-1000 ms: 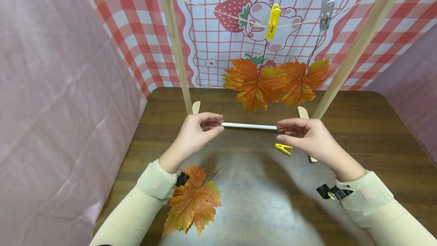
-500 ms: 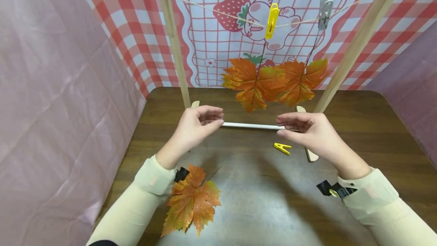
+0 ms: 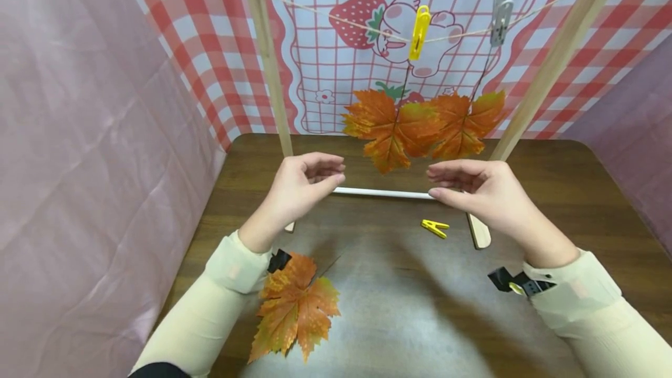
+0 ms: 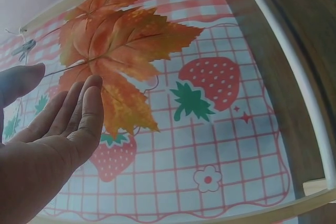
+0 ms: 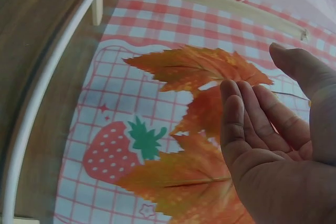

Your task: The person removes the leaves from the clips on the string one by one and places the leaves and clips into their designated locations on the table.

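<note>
My left hand [image 3: 304,184] hovers near the left end of a white rod [image 3: 383,193], fingers relaxed and holding nothing. Over the rod's other end is my right hand [image 3: 480,191], thumb apart from the fingers, its palm bare in the right wrist view. The rod runs low between two wooden posts, its ends hidden by my hands in the head view. Behind them, two orange maple leaves [image 3: 394,130] hang by their stems from a string, one under a yellow clothespin [image 3: 419,32], the other under a grey clothespin [image 3: 501,18].
Another maple leaf [image 3: 296,314] lies on the wooden table [image 3: 388,319] beside my left forearm. A loose yellow clothespin [image 3: 434,228] lies in front of the rod. The left post [image 3: 269,69] and right post [image 3: 556,63] hold the string. A checked cloth hangs behind.
Both hands have risen away from the rod and drifted slightly apart, so more of the rod and of the stand's feet shows. The leaves and clothespins stay put.
</note>
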`<state>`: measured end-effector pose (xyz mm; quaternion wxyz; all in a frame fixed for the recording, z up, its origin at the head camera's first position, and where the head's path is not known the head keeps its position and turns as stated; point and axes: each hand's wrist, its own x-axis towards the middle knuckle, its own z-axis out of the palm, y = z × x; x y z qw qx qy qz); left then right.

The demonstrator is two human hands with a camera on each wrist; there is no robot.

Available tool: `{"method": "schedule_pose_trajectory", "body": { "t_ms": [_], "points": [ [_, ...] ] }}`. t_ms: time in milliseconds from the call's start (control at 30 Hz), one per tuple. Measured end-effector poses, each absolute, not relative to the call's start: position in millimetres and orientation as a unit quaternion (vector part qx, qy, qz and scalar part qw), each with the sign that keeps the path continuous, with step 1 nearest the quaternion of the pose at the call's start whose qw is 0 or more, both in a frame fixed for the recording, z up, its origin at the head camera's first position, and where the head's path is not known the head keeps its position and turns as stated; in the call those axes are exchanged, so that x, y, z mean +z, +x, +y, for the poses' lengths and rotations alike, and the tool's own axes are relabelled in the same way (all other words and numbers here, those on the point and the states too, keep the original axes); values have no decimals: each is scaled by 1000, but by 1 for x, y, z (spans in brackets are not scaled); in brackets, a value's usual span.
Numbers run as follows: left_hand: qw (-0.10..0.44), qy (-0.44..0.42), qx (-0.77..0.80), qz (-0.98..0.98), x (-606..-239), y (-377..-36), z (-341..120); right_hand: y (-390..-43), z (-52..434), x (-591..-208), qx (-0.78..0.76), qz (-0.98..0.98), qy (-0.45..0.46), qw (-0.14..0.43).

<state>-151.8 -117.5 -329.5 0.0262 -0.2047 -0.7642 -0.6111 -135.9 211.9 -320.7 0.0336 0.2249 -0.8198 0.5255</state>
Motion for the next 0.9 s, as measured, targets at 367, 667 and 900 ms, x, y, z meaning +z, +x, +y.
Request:
{"method": "schedule_pose_trajectory", "body": {
  "t_ms": [367,667,900],
  "points": [
    [47,-209,-606,-766,-312,-157,-114,-139,210,-285,522,-814,244,66],
    [58,-218,-606,-763,-298,-165,-111,-141,208,-256,524,-813,243,70],
    [68,-221,-609,-759,-287,-171,-109,-144,204,-237,527,-807,255,71]
  ]
}}
